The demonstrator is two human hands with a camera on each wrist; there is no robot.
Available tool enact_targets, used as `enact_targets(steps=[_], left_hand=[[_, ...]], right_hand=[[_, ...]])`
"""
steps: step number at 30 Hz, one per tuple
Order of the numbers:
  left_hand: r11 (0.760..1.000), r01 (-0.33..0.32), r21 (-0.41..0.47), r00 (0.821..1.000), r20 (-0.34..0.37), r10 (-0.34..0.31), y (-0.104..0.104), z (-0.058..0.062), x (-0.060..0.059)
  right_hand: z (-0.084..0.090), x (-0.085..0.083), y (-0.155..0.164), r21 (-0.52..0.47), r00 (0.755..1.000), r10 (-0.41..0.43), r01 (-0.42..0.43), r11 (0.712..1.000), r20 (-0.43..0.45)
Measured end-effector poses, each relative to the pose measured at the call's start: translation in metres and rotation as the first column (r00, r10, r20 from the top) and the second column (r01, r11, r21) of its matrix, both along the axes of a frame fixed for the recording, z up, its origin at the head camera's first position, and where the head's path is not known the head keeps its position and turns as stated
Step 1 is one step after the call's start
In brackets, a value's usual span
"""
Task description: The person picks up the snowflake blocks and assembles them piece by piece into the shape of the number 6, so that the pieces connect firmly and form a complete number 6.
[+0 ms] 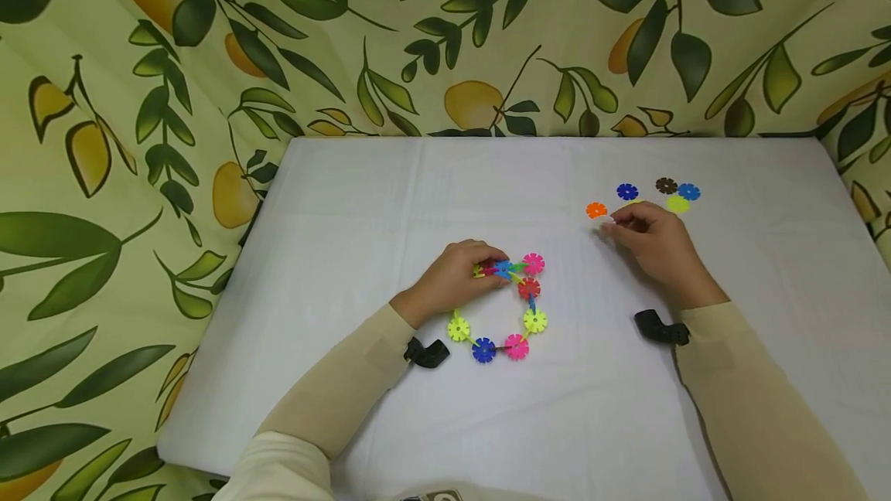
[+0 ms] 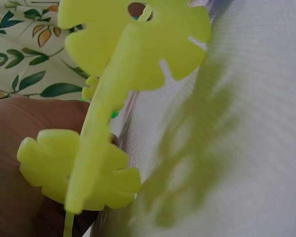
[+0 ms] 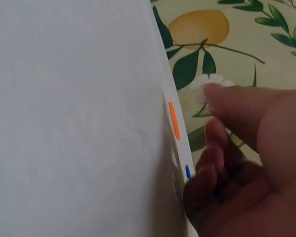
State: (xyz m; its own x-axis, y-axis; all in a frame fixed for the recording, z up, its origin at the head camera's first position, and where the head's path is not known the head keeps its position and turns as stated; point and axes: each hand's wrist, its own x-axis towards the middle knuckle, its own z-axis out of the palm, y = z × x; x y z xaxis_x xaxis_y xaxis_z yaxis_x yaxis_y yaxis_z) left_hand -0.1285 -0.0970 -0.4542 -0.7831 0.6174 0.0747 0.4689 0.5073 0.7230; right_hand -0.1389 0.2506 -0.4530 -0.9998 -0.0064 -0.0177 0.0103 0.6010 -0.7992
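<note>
The right fingers (image 3: pixel 222 98) pinch a white disc (image 3: pixel 207 86) by its edge, thumb against fingertips, so its notched rim stays exposed; the remaining fingers curl loosely below. In the head view the right hand (image 1: pixel 650 242) sits at the near edge of a loose group of discs: an orange disc (image 1: pixel 595 210) just beside the fingertips, a blue disc (image 1: pixel 627 192) behind them, and a brown disc (image 1: pixel 666 185), a second blue (image 1: pixel 689 192) and a yellow disc (image 1: pixel 677 205) a little further right. The loose pieces lie flat and apart from each other, which leaves each open to picking singly.

The left fingers (image 1: pixel 480 253) curl over the top of the ring (image 1: pixel 504 308), a loop of interlocked discs lying flat near the table's middle. The grip falls on the upper-left joint, likely to steady the loop where it is least closed. The left hand (image 1: pixel 455 277) rests on the table (image 1: pixel 348 253) with its heel down. The left wrist view shows two yellow-green discs (image 2: pixel 138 44) slotted onto a cross-piece, seen edge-on and close, with the palm behind them.

The ring and the loose group are well apart. A leaf-and-fruit printed cloth (image 1: pixel 139 99) surrounds the white table.
</note>
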Motion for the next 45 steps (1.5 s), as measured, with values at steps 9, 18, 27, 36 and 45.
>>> enact_targets(steps=[9,18,27,36,45], left_hand=[[1.000,0.006,0.005,1.000,-0.011,-0.006,0.000,-0.001,0.000],[1.000,0.005,0.003,1.000,-0.009,-0.005,-0.001,-0.001,0.000],[1.000,0.023,0.018,1.000,-0.020,-0.023,-0.001,-0.001,-0.001],[0.999,0.033,0.026,0.999,-0.021,-0.032,-0.001,0.001,0.000],[0.999,0.032,0.040,0.999,-0.027,-0.031,-0.001,0.001,0.000]], right_hand=[[0.007,0.010,-0.027,-0.094,0.977,0.203,-0.196,0.976,0.070],[0.012,0.016,-0.039,-0.105,0.950,0.300,-0.291,0.951,0.085],[0.008,0.016,-0.043,-0.108,0.927,0.359,-0.348,0.931,0.106],[0.007,0.016,-0.042,-0.095,0.922,0.372,-0.364,0.927,0.102],[0.007,0.016,-0.042,-0.166,0.929,0.357,-0.338,0.926,0.102]])
